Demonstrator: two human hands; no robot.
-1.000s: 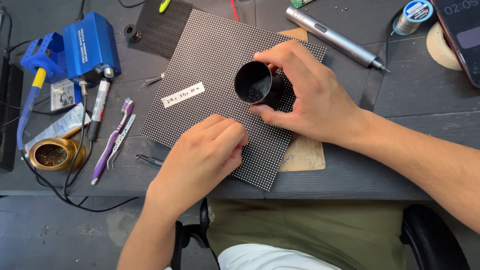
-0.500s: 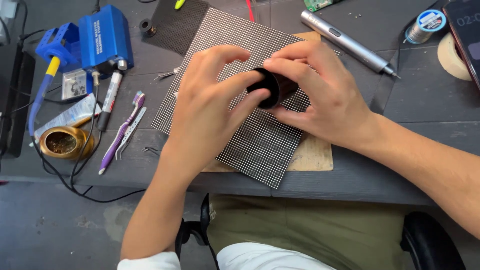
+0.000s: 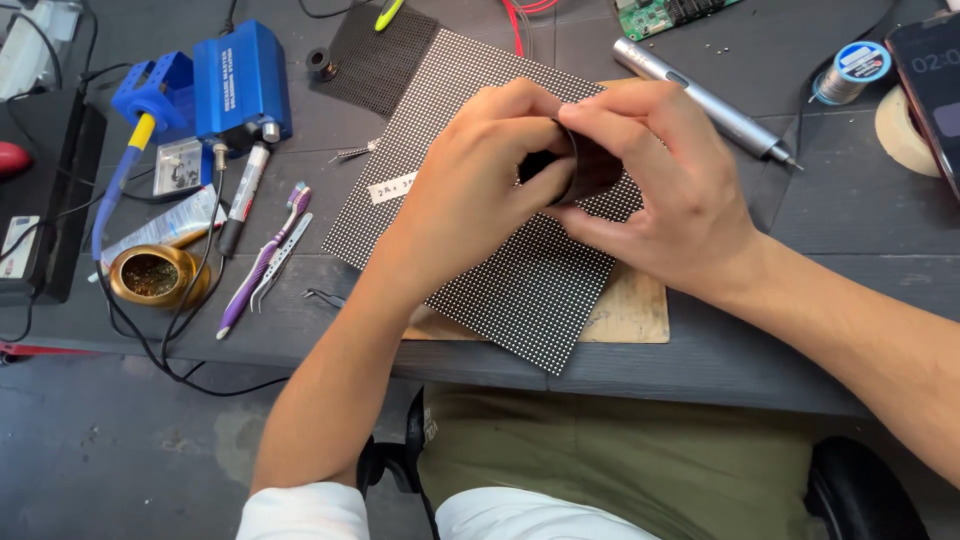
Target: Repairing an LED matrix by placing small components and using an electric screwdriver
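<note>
Black cylindrical cup [image 3: 585,170], clamped between left hand [image 3: 470,185] and right hand [image 3: 665,190] above the dotted black LED panel [image 3: 500,270], wants steady, even pressure from both sides.

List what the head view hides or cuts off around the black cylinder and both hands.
- Black cylinder, head view: mostly covered by the left hand and right hand; its open end and contents are hidden.
- Dotted panel: its middle lies under both hands.
- Wooden board: only a corner shows from beneath the panel.
- Phone: cut off by the right edge.
- Green circuit board: cut off by the top edge.
</note>
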